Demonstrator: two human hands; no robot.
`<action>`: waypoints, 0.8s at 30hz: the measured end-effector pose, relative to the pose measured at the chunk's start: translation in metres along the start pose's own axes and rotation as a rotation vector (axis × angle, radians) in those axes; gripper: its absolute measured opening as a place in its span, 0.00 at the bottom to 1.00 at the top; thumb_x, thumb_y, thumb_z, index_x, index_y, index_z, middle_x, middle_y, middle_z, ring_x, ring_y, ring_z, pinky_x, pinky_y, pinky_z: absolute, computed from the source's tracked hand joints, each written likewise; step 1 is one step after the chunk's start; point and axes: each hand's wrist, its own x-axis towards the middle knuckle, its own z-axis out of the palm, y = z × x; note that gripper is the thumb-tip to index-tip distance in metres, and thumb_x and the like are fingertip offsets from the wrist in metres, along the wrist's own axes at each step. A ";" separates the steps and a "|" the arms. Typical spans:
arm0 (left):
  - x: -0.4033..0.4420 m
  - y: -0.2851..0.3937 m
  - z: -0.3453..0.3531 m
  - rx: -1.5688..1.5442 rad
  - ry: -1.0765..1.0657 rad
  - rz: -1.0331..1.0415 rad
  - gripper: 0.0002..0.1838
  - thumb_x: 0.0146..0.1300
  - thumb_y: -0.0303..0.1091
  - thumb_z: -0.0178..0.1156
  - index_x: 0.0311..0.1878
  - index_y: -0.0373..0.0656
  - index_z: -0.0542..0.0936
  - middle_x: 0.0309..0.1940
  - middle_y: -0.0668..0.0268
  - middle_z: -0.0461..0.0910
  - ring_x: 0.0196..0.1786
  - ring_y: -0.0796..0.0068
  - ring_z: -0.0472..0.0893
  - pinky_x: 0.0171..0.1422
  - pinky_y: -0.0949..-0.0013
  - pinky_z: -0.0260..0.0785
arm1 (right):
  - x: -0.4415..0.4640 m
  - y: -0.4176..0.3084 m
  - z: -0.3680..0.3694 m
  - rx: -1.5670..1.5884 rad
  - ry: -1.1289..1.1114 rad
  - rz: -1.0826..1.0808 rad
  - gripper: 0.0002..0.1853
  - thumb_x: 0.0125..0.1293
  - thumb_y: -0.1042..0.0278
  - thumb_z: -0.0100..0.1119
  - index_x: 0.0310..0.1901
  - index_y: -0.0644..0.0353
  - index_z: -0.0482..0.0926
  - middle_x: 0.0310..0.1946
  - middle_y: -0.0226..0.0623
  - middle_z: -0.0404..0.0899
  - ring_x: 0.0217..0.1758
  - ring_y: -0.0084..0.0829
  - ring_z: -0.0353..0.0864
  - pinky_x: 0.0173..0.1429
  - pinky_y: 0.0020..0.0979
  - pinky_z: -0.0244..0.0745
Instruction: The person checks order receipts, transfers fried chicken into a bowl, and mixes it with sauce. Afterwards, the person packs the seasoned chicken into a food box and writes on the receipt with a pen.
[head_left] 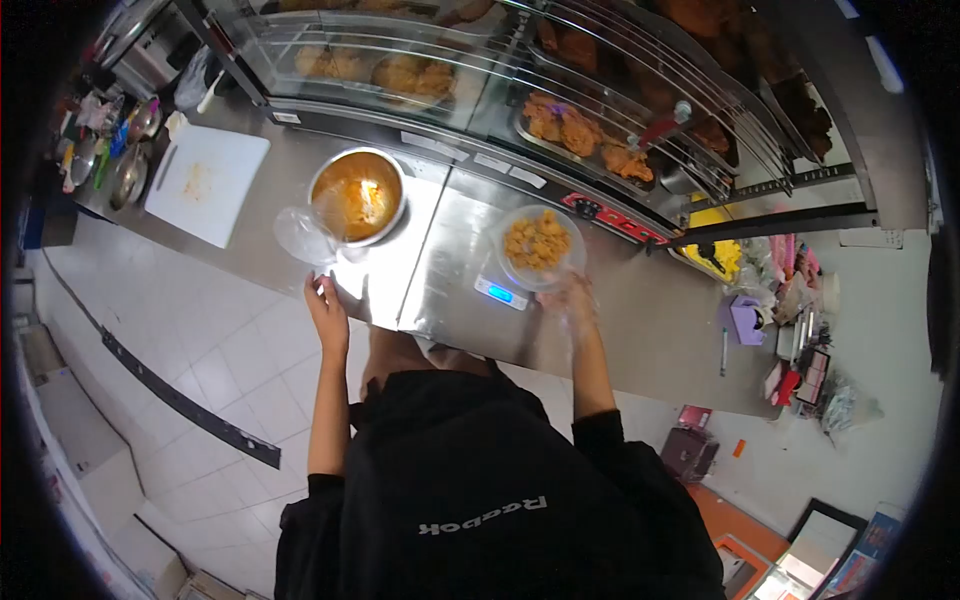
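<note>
My left hand (327,302) is at the counter's front edge, its fingers loosely curled and a little apart. Just beyond the fingertips is a clear plastic piece (300,236), rounded like a bowl or lid, overlapping a steel bowl (392,222). Orange-brown residue coats that steel bowl's inside. My right hand (570,292), in what looks like a thin clear glove and partly blurred, grips the near right rim of a clear plastic bowl (507,275). Golden-brown food pieces (537,241) fill it. Partly under this bowl is a small digital scale (500,293) with a lit blue display.
A white cutting board (215,180) and knife lie left. Behind the steel counter (640,325) stands a glass display case (480,110) with trays of fried food. A yellow-filled tray (725,262), purple holder (745,318) and pen (724,352) are at right.
</note>
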 end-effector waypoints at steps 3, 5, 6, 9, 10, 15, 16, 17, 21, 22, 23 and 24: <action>0.018 0.048 -0.009 -0.014 0.185 0.050 0.37 0.62 0.43 0.61 0.66 0.31 0.57 0.59 0.49 0.62 0.53 0.59 0.72 0.57 0.61 0.67 | -0.025 -0.010 0.014 0.027 -0.065 -0.067 0.19 0.68 0.61 0.50 0.56 0.55 0.60 0.35 0.43 0.77 0.24 0.31 0.80 0.27 0.27 0.81; 0.040 0.065 -0.009 0.087 0.215 0.175 0.39 0.61 0.43 0.62 0.66 0.31 0.56 0.59 0.48 0.61 0.52 0.58 0.72 0.57 0.60 0.67 | -0.035 -0.023 0.040 -0.104 -0.166 -0.098 0.18 0.68 0.65 0.49 0.56 0.54 0.57 0.36 0.43 0.75 0.23 0.31 0.80 0.27 0.28 0.81; 0.049 0.075 -0.010 0.298 0.276 0.331 0.35 0.57 0.40 0.65 0.62 0.31 0.63 0.54 0.49 0.67 0.50 0.56 0.74 0.56 0.60 0.66 | -0.039 -0.030 0.060 -0.071 -0.172 -0.095 0.18 0.65 0.69 0.48 0.55 0.56 0.57 0.36 0.44 0.74 0.23 0.31 0.80 0.26 0.28 0.81; 0.084 0.063 -0.017 0.259 0.086 0.213 0.21 0.55 0.35 0.65 0.48 0.33 0.73 0.43 0.53 0.73 0.45 0.56 0.75 0.53 0.60 0.66 | -0.052 -0.045 0.129 0.002 -0.223 -0.181 0.20 0.60 0.78 0.47 0.52 0.59 0.55 0.38 0.46 0.71 0.24 0.31 0.79 0.25 0.29 0.81; 0.089 0.072 -0.021 0.246 0.108 0.236 0.17 0.55 0.34 0.65 0.43 0.33 0.74 0.40 0.54 0.74 0.44 0.57 0.75 0.52 0.60 0.66 | -0.054 -0.046 0.149 0.010 -0.269 -0.266 0.20 0.59 0.79 0.47 0.51 0.59 0.55 0.40 0.46 0.70 0.25 0.31 0.79 0.25 0.29 0.81; 0.106 0.107 -0.046 0.123 0.051 0.275 0.08 0.53 0.29 0.63 0.29 0.37 0.74 0.33 0.57 0.74 0.40 0.60 0.74 0.49 0.63 0.66 | -0.048 -0.031 0.244 -0.202 -0.258 -0.518 0.23 0.55 0.78 0.55 0.50 0.55 0.56 0.42 0.37 0.67 0.31 0.31 0.78 0.31 0.35 0.81; 0.109 0.112 -0.049 0.102 0.030 0.270 0.07 0.53 0.28 0.63 0.29 0.37 0.74 0.33 0.57 0.74 0.39 0.60 0.74 0.49 0.64 0.66 | -0.049 -0.030 0.255 -0.393 -0.223 -0.565 0.24 0.54 0.76 0.57 0.50 0.56 0.57 0.42 0.38 0.67 0.31 0.32 0.78 0.32 0.37 0.80; 0.115 0.114 -0.052 0.102 0.014 0.270 0.07 0.53 0.27 0.63 0.28 0.37 0.73 0.33 0.57 0.74 0.39 0.60 0.74 0.49 0.64 0.66 | -0.051 -0.029 0.265 -0.584 -0.186 -0.608 0.24 0.53 0.73 0.59 0.49 0.56 0.58 0.43 0.39 0.67 0.31 0.33 0.77 0.32 0.38 0.79; 0.130 0.123 -0.056 0.089 -0.066 0.276 0.08 0.51 0.26 0.63 0.27 0.37 0.72 0.34 0.58 0.74 0.41 0.59 0.74 0.50 0.63 0.65 | -0.056 -0.020 0.286 -1.025 -0.090 -0.770 0.28 0.46 0.65 0.68 0.47 0.60 0.63 0.44 0.45 0.68 0.39 0.48 0.78 0.41 0.46 0.77; 0.132 0.124 -0.058 0.085 -0.094 0.293 0.08 0.51 0.26 0.63 0.27 0.37 0.72 0.34 0.57 0.74 0.41 0.59 0.74 0.50 0.63 0.65 | -0.059 -0.018 0.284 -1.005 -0.036 -0.807 0.25 0.50 0.66 0.64 0.47 0.61 0.64 0.44 0.44 0.68 0.39 0.44 0.78 0.41 0.44 0.78; 0.134 0.125 -0.059 0.080 -0.123 0.313 0.08 0.51 0.25 0.63 0.28 0.37 0.72 0.35 0.57 0.73 0.42 0.59 0.74 0.50 0.63 0.65 | -0.066 -0.021 0.277 -0.932 0.001 -0.787 0.24 0.51 0.67 0.63 0.48 0.61 0.64 0.44 0.43 0.68 0.39 0.42 0.77 0.40 0.43 0.78; 0.135 0.126 -0.061 0.073 -0.148 0.326 0.08 0.51 0.25 0.63 0.28 0.37 0.72 0.36 0.57 0.73 0.42 0.59 0.74 0.51 0.63 0.65 | -0.075 -0.030 0.263 -0.856 0.040 -0.771 0.24 0.52 0.68 0.61 0.49 0.61 0.63 0.45 0.41 0.68 0.39 0.40 0.77 0.39 0.41 0.78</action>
